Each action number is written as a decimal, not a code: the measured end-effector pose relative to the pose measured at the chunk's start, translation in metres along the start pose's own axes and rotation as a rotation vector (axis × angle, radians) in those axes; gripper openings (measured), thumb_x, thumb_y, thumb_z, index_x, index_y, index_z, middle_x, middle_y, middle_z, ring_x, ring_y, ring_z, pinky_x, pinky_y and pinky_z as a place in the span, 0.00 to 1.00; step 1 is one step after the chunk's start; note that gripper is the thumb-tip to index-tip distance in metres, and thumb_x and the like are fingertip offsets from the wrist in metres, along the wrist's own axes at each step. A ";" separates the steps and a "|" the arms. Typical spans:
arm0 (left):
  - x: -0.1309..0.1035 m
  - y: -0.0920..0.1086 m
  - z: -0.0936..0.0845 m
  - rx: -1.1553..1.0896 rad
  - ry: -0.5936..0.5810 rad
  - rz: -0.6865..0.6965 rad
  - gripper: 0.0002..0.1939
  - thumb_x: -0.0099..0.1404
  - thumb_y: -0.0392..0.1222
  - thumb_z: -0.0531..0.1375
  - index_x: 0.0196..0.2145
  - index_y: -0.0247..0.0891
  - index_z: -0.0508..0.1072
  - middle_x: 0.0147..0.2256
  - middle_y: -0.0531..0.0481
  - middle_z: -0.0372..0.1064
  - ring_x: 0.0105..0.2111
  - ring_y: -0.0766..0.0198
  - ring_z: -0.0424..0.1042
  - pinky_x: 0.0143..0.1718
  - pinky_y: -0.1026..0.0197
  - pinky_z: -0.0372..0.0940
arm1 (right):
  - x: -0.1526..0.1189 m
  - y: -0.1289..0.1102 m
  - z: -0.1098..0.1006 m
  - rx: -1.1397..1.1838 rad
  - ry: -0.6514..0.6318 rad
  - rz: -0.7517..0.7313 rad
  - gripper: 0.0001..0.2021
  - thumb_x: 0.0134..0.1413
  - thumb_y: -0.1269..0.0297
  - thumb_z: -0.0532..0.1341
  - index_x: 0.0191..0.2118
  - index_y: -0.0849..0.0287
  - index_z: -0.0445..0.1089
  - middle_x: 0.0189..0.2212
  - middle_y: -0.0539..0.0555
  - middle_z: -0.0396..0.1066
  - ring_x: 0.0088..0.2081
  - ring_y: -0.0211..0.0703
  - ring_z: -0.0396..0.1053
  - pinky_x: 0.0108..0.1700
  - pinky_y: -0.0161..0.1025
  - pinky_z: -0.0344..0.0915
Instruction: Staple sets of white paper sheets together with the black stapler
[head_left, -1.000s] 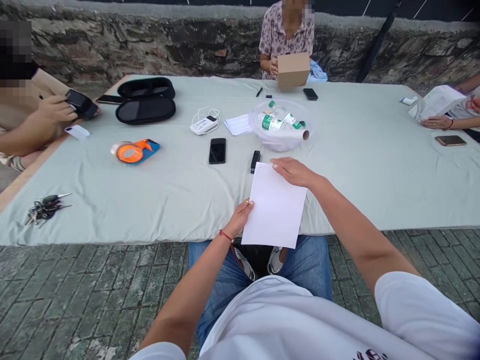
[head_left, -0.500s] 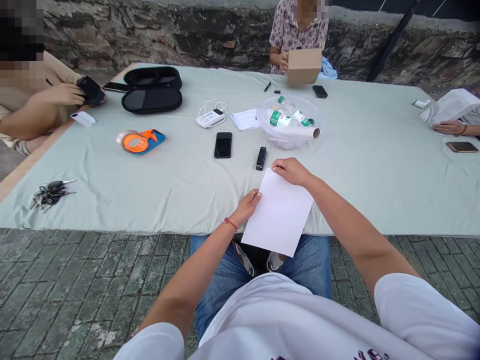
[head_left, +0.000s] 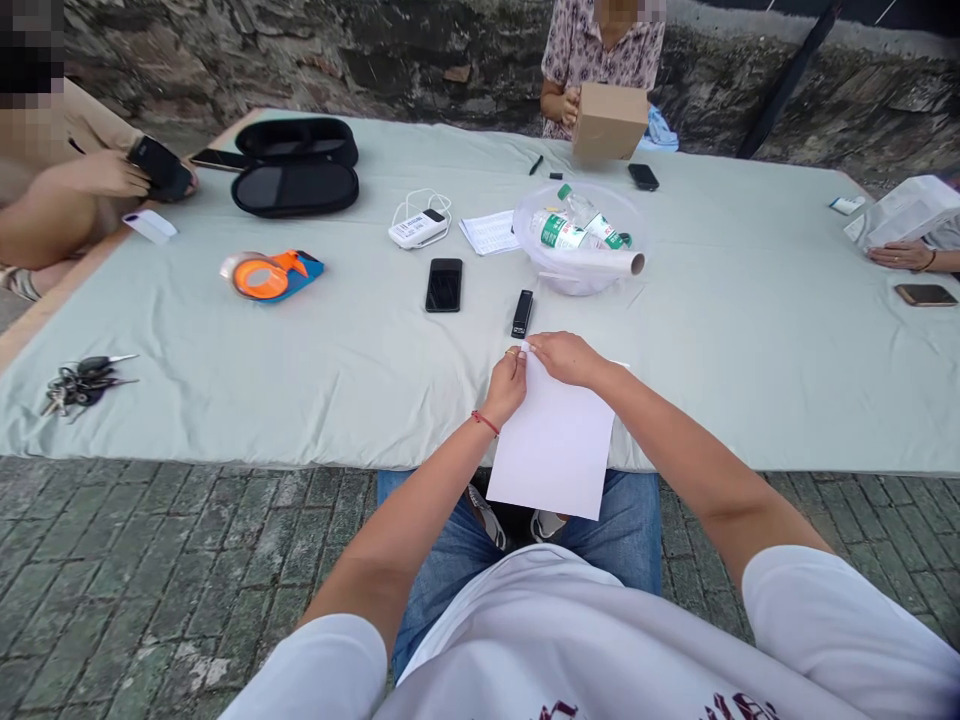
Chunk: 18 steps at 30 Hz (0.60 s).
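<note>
White paper, perhaps more than one sheet, lies between my hands, its near edge hanging past the table edge over my lap. My left hand pinches its far left corner, thumb on top. Close beside it, my right hand grips the same corner and top edge with the fingers pressed together. Just beyond my fingertips lies a black stapler, touched by neither hand. Left of the stapler rests a black phone.
A plastic basin holds bottles and a roll. Leftward are an orange-blue tape dispenser, keys, a white power bank and an open black case. Across the table, a person holds a cardboard box; others sit left and right.
My left hand has slid up to the paper's far left corner, and my right hand has come down and left to meet it. The paper has turned slightly straighter.
</note>
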<state>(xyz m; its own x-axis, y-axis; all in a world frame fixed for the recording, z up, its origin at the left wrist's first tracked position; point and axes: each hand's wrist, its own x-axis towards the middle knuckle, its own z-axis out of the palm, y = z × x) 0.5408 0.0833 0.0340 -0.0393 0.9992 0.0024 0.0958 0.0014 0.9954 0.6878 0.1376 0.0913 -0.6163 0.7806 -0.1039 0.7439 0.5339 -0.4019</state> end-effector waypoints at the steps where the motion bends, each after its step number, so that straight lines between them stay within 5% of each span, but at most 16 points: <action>1: -0.001 0.000 0.001 -0.003 -0.010 -0.007 0.14 0.72 0.48 0.56 0.30 0.41 0.63 0.26 0.54 0.59 0.27 0.63 0.58 0.34 0.59 0.55 | 0.001 -0.003 0.002 -0.023 -0.017 0.006 0.18 0.70 0.64 0.47 0.50 0.57 0.73 0.48 0.60 0.77 0.46 0.55 0.74 0.46 0.46 0.65; 5: -0.001 -0.001 0.000 -0.005 -0.037 -0.010 0.15 0.72 0.50 0.56 0.29 0.41 0.63 0.26 0.54 0.59 0.27 0.62 0.57 0.34 0.59 0.54 | 0.003 0.002 0.003 0.024 0.041 0.028 0.17 0.69 0.61 0.49 0.51 0.56 0.73 0.48 0.60 0.77 0.50 0.56 0.73 0.51 0.49 0.66; 8: 0.001 -0.005 -0.008 -0.044 0.041 -0.027 0.16 0.72 0.51 0.55 0.28 0.42 0.61 0.27 0.53 0.58 0.28 0.63 0.57 0.36 0.60 0.55 | -0.011 0.028 0.003 0.236 0.291 0.099 0.20 0.68 0.52 0.51 0.55 0.55 0.70 0.52 0.58 0.75 0.57 0.53 0.69 0.59 0.51 0.63; 12: 0.003 -0.012 -0.019 -0.191 0.096 -0.112 0.18 0.71 0.52 0.55 0.27 0.41 0.59 0.27 0.54 0.55 0.29 0.64 0.54 0.36 0.62 0.55 | -0.052 0.071 0.016 0.634 0.632 0.492 0.28 0.59 0.39 0.56 0.56 0.54 0.69 0.55 0.59 0.73 0.57 0.52 0.69 0.58 0.52 0.66; 15: 0.004 -0.017 -0.022 -0.285 0.108 -0.153 0.18 0.70 0.52 0.56 0.27 0.41 0.58 0.27 0.55 0.55 0.29 0.65 0.54 0.36 0.63 0.56 | -0.082 0.085 0.034 1.043 0.541 0.663 0.34 0.56 0.31 0.53 0.53 0.55 0.69 0.50 0.60 0.76 0.52 0.53 0.74 0.52 0.50 0.72; 18: 0.005 -0.022 -0.020 -0.287 0.115 -0.154 0.18 0.70 0.51 0.57 0.27 0.41 0.58 0.27 0.55 0.55 0.29 0.65 0.54 0.35 0.64 0.56 | -0.096 0.078 0.050 1.337 0.368 0.604 0.37 0.54 0.28 0.52 0.50 0.57 0.72 0.46 0.61 0.78 0.49 0.54 0.76 0.49 0.51 0.74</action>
<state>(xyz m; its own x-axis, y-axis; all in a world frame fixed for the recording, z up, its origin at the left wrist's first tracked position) 0.5189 0.0873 0.0140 -0.1451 0.9772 -0.1550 -0.2029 0.1240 0.9713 0.7924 0.0884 0.0245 -0.0656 0.9118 -0.4054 -0.0455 -0.4086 -0.9116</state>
